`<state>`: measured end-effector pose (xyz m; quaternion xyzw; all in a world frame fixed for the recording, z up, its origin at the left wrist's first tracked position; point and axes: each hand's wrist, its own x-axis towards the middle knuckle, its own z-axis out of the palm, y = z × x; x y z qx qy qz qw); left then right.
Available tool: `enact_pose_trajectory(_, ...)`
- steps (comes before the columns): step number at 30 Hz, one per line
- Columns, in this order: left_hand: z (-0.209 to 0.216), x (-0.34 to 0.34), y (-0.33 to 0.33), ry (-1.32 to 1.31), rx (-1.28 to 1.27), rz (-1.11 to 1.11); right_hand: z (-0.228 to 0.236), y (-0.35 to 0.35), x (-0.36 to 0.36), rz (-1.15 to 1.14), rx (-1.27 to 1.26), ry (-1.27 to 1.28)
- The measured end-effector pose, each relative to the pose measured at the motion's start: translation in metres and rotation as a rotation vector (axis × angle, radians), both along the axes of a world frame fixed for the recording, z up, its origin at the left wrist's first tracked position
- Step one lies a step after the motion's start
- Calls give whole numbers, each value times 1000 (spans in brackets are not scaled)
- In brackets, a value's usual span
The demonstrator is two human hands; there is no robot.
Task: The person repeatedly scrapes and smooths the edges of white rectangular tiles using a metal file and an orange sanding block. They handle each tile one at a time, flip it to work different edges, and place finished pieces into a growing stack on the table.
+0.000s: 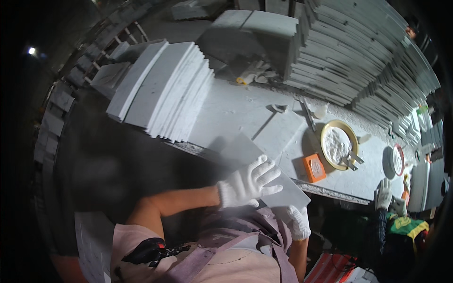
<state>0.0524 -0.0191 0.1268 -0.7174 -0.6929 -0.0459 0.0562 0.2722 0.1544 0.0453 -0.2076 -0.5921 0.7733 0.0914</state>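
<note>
A thin grey slab (289, 189) is tilted in front of my body, above the bench's near edge. My left hand (246, 184), in a white knitted glove, lies against its face with the fingers spread. At the slab's lower corner my right hand (295, 222), gloved alike, is closed round the edge; part of its grip is hidden. Beyond the slab another flat slab (282, 127) lies on the bench (224, 106), with a small curved-ended tool (279, 108) on it. An orange block (314, 168) sits beside a yellow-rimmed bowl (324, 137) of white paste, where metal scrapers (353, 160) rest.
To the left, several slabs stand stacked on edge (163, 89). Tall slab stacks (344, 52) line the bench's far right. Loose gloves (257, 73) lie at the back. A co-worker's gloved hands (384, 194) are at the right, near a second bowl (398, 159).
</note>
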Motion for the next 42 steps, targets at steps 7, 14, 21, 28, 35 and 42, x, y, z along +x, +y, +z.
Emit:
enact_pose_trajectory(7,27,-5,-6,171,-38,-92,21,15,20,12,-291,-21)
enact_pose_trajectory(14,8,5,-20,-15,144,82,49,10,-7,-68,-304,-48)
enact_pose_trajectory(21,26,-4,-45,-450,-133,503,52,32,-3,-180,-634,390)
enact_pose_trajectory(28,31,-34,-55,-2476,186,361,-3,37,16,-144,-740,327)
enact_pose_trajectory(35,60,-32,-55,-2468,329,225,-65,19,20,26,-694,131)
enact_pose_trajectory(42,73,-35,-53,-2419,381,298,-76,9,14,2,-801,65)
